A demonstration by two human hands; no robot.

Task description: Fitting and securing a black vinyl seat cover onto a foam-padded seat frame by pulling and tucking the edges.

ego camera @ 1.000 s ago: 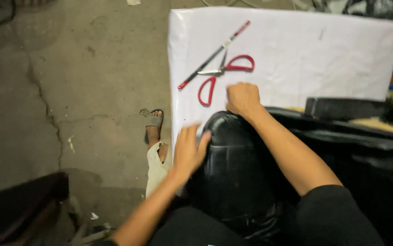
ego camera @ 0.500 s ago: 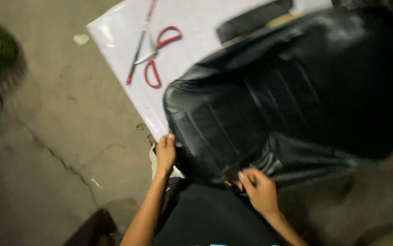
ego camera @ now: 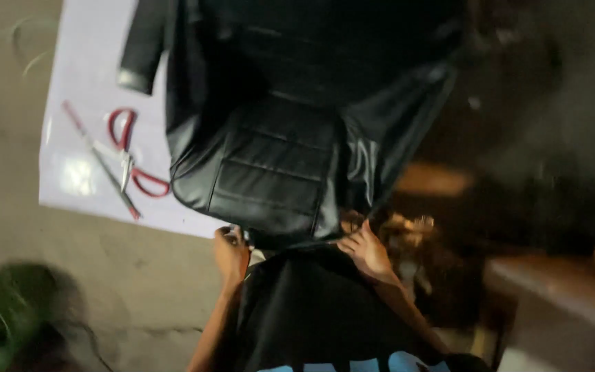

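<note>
I judge I'm mid-fitting: left hand (ego camera: 230,253) and right hand (ego camera: 365,249) each clamp their grip on the black quilted leather seat cover (ego camera: 270,179) (red-handled scissors (ego camera: 132,160) at nine o'clock), needing an even pull next.

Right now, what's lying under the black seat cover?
Under the black seat cover a white sheet shows at its left, with red-handled scissors on it. What the cover hides cannot be seen. The left hand and right hand grip its near edge.
</note>
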